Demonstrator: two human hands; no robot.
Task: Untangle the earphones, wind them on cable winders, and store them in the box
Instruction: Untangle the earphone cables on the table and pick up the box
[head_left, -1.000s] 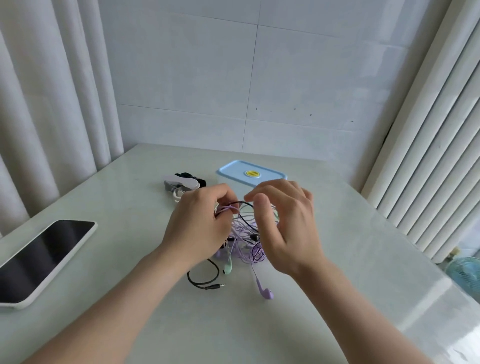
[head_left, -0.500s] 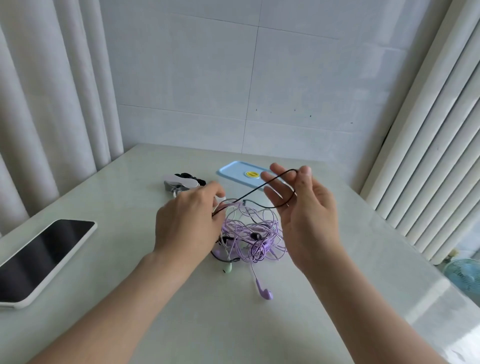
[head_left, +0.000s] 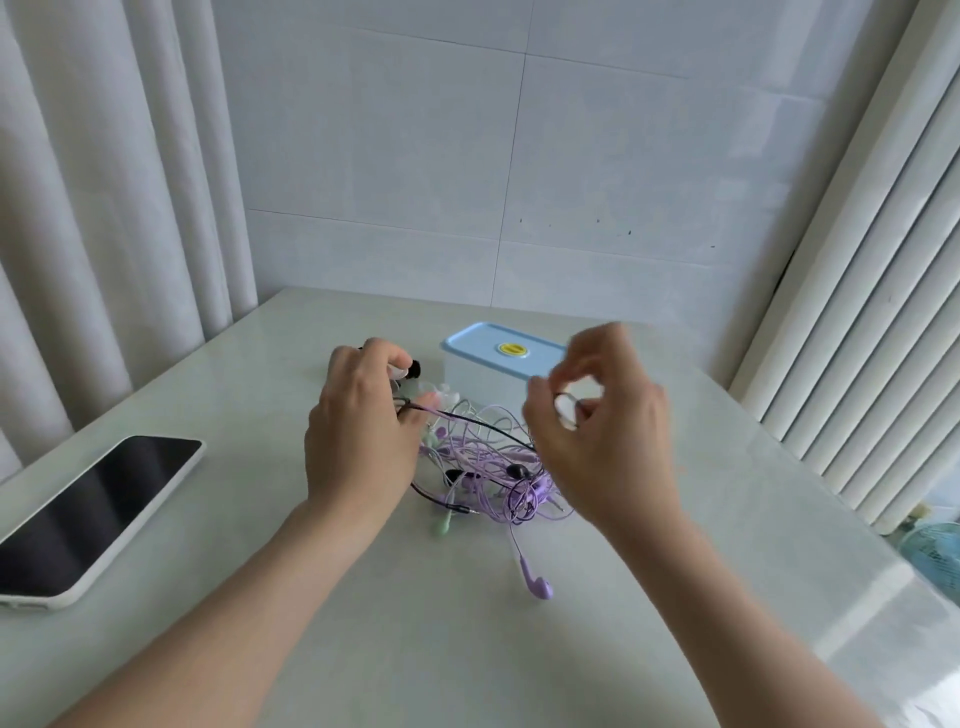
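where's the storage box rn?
Head view, centre of the table, far side: the blue-lidded box sits lid-on just behind the earphone tangle, between the left hand and the right hand, which partly covers its right end.

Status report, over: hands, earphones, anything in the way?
Left hand pinches the black cable; right hand, blurred, seems to pinch it too. Earphone tangle knotted on the table. Box behind, lid on. Nothing between hands and tangle.

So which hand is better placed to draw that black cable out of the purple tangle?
Probably the right hand: it is raised over the purple tangle, apparently pinching a loop of the black cable, though blurred. The left hand grips the cable's other stretch lower down, better for anchoring.
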